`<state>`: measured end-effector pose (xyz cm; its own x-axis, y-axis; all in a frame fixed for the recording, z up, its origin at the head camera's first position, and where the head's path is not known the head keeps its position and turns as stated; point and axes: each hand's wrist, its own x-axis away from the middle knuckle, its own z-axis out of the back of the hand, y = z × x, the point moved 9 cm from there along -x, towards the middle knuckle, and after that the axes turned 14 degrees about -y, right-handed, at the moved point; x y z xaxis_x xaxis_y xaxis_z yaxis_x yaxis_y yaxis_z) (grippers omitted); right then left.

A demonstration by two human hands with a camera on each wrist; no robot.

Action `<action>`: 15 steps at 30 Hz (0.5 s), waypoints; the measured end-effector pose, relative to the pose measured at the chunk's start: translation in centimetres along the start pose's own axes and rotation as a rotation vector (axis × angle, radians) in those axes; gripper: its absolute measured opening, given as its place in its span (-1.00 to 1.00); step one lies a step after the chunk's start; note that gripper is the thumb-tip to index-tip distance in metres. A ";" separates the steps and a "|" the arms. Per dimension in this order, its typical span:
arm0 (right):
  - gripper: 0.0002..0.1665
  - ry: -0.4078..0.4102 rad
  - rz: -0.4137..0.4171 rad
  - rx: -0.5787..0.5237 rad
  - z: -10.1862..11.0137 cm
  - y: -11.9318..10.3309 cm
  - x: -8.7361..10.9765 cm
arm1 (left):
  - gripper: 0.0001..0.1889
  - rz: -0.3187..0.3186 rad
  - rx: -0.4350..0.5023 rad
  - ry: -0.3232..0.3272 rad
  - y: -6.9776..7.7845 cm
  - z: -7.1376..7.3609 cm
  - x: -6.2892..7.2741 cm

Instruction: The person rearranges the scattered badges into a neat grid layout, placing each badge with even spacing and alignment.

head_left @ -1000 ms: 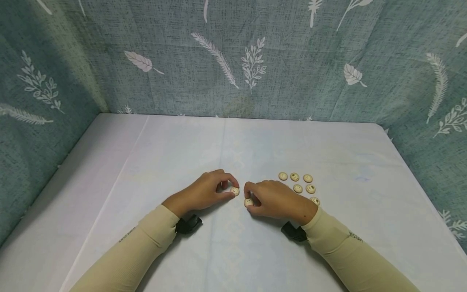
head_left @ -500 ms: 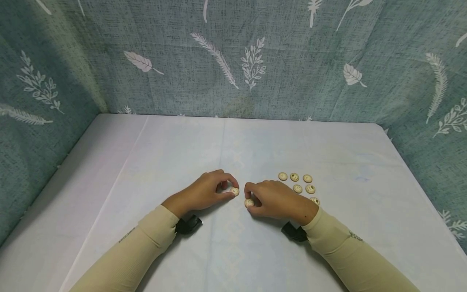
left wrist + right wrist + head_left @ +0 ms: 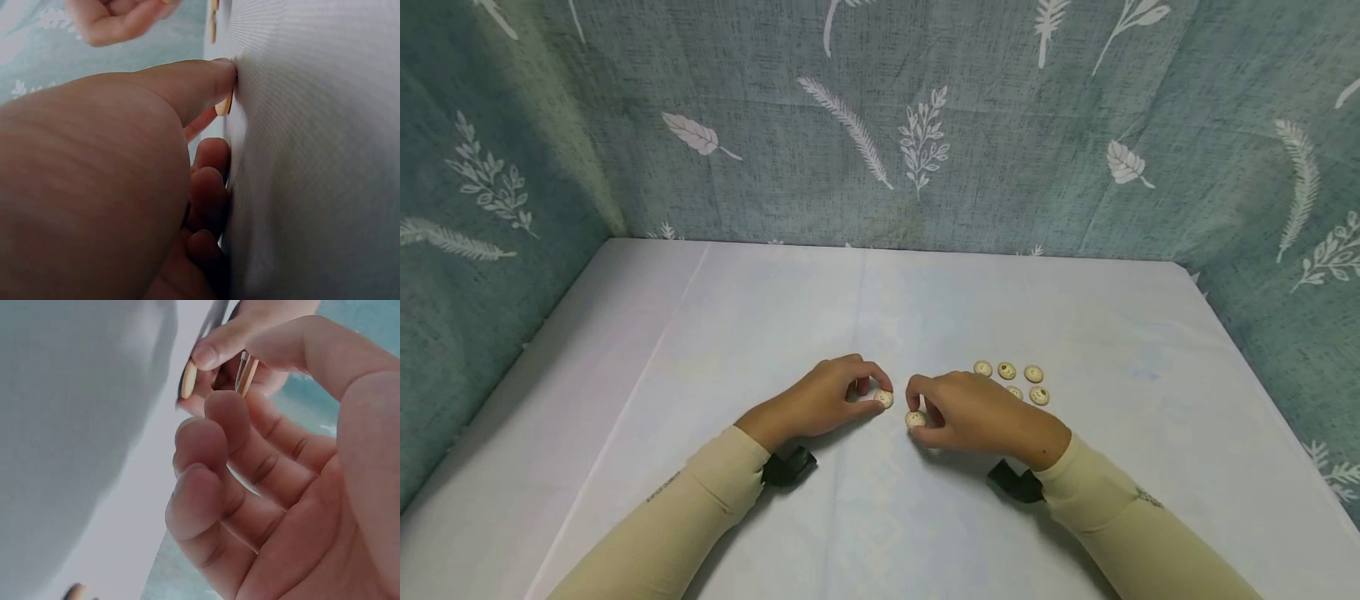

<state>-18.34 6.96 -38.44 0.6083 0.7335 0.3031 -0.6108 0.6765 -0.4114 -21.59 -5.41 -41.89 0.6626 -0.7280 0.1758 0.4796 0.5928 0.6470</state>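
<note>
My left hand (image 3: 823,396) rests on the white table and pinches a round cream badge (image 3: 883,400) by its edges, between thumb and forefinger. In the left wrist view this badge (image 3: 223,105) lies against the cloth, mostly behind the thumb. My right hand (image 3: 977,417) holds another round badge (image 3: 915,420) between thumb and forefinger, a little above the cloth. Edge-on in the right wrist view, that badge (image 3: 248,376) shows a thin metal pin (image 3: 241,367) on its back. The right hand's other fingers are loosely curled and hold nothing.
Several more round cream badges (image 3: 1033,374) lie in loose rows beyond the right hand, one partly behind it. White cloth covers the table (image 3: 775,308). A green leaf-patterned curtain (image 3: 880,125) stands along the back and both sides.
The head view has tipped up slightly. My right hand has shifted a little to the right and up with its badge, and its wrist now covers the nearest loose badge. The left hand keeps its place.
</note>
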 end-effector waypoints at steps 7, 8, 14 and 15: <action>-0.84 0.001 -0.012 -0.025 0.2 0.8 1.5 | -0.79 0.001 0.005 -0.001 0.1 -0.1 0.0; -0.84 -0.004 -0.016 -0.019 0.1 0.9 1.7 | -0.79 0.001 0.003 -0.001 0.1 -0.1 0.0; -0.84 -0.013 -0.042 0.008 -0.2 1.6 2.8 | -0.78 0.006 -0.010 0.005 0.0 0.0 0.1; -0.84 -0.012 -0.050 0.007 -0.2 1.8 3.1 | -0.78 0.009 -0.008 0.006 0.0 0.0 0.1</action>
<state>-17.45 10.38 -38.40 0.6320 0.6995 0.3336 -0.5834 0.7127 -0.3894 -21.51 -5.53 -41.86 0.6701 -0.7208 0.1770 0.4784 0.6018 0.6395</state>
